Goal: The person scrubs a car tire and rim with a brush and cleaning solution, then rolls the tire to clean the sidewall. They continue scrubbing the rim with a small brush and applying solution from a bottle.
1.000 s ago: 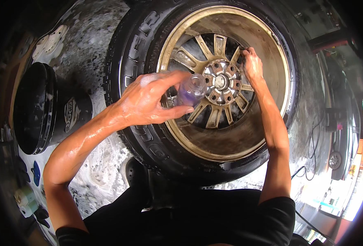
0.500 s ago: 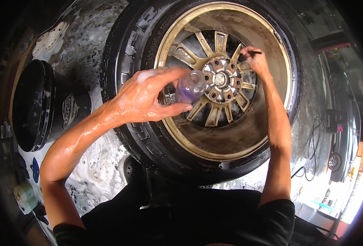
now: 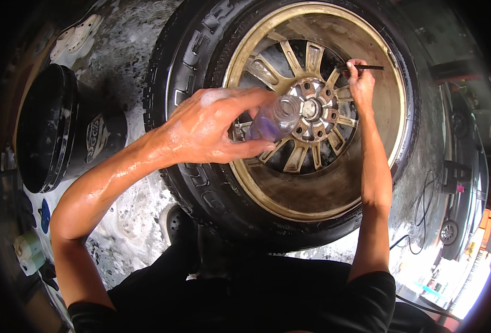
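My left hand (image 3: 215, 125), wet and with suds on its back, is closed round a small clear bottle (image 3: 275, 119) with purple liquid inside. Its uncapped mouth tilts toward the upper right, above the wheel's hub (image 3: 312, 109). At the upper right spokes, my right hand (image 3: 360, 80) grips a thin brush (image 3: 372, 67) with a dark handle. The brush's tip is by a spoke and is hard to make out. Under both hands lies a wheel, its bronze, grimy rim (image 3: 317, 217) inside a thick black tyre (image 3: 201, 186).
A black bucket (image 3: 48, 127) lies at the left on wet, sudsy floor. Pale clogs (image 3: 76, 39) sit at the far left, a greenish-white jug (image 3: 28, 252) at the lower left. To the right run a black hose (image 3: 424, 208) and a vehicle (image 3: 459, 166).
In the picture the wheel and bucket have shifted slightly. My left hand has moved right with the bottle. The brush handle now points out to the right, more of it showing.
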`<action>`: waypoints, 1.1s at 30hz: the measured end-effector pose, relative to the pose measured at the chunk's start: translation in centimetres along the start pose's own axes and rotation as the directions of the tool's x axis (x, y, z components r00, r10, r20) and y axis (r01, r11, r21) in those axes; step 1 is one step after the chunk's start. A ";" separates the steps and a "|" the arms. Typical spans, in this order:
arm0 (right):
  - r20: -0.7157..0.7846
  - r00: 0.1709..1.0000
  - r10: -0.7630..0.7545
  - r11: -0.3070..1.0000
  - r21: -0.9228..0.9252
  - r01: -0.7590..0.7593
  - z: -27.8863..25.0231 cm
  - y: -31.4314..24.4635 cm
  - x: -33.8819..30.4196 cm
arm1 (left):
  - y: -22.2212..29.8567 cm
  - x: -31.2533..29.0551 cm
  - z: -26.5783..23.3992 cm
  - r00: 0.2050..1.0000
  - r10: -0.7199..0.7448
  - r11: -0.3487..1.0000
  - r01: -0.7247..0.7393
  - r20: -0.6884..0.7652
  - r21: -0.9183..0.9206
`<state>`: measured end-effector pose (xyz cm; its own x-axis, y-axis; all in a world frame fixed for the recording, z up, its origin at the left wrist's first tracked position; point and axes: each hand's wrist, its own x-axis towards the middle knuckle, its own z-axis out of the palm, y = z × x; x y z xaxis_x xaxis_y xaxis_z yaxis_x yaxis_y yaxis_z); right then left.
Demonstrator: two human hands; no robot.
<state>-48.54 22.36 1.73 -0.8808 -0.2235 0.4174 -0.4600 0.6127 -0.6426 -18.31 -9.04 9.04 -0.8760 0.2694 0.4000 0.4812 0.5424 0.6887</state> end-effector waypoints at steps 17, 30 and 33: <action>0.418 0.888 0.193 0.944 0.168 -0.284 -0.9 -0.2 -0.2 | 0.1 0.0 -0.1 1.000 -0.022 1.000 0.022 0.001 -0.011; 0.260 0.957 0.131 0.910 0.352 -0.220 -0.2 -2.5 -0.4 | 0.3 0.2 -0.2 0.999 -0.032 0.999 0.032 0.011 0.000; 0.423 0.896 0.137 0.973 0.115 -0.203 1.9 -4.7 -0.1 | 0.5 0.2 -0.4 0.999 -0.046 0.999 0.045 0.028 0.007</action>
<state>-46.53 18.03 3.51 -0.8996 -0.4366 0.0145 -0.2816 0.5544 -0.7832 -18.21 -9.03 9.69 -0.8976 0.2668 0.3510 0.4408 0.5596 0.7019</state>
